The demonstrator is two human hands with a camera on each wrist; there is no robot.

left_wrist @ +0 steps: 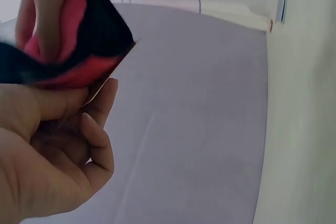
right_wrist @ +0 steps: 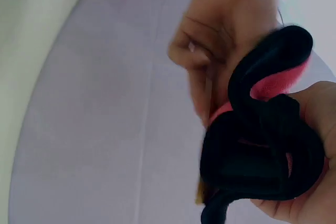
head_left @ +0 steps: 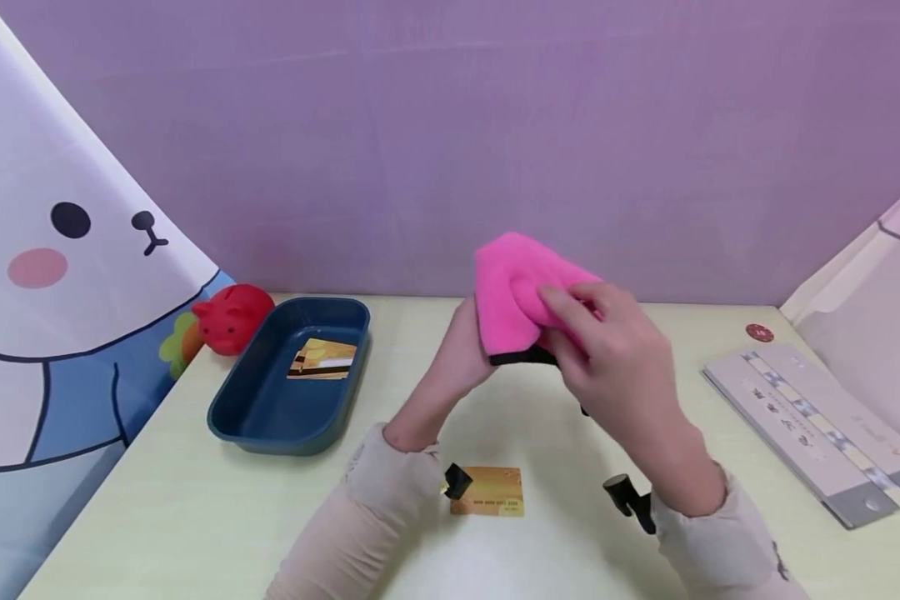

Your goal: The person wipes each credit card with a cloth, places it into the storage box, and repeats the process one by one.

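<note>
A bright pink cloth (head_left: 504,292) with a dark edge or underside is bunched in my right hand (head_left: 622,358), thumb and fingers gripping its fold. My left hand (head_left: 461,354) is behind the cloth in the head view. From the left wrist, that hand pinches a thin card (left_wrist: 108,74), seen nearly edge-on, against the cloth. A gold corner of the same card (right_wrist: 200,191) shows beside the dark folds in the right wrist view. Most of its face is hidden. Below the hands, a gold bank card (head_left: 495,493) lies flat on the table.
On the left stands a dark blue tray (head_left: 270,443) with gold cards (head_left: 322,360) in it, beside a red piggy bank (head_left: 232,321). To the right lie a grey binder-like book (head_left: 810,433) and a small red chip (head_left: 760,332). A purple curtain (head_left: 435,150) hangs behind.
</note>
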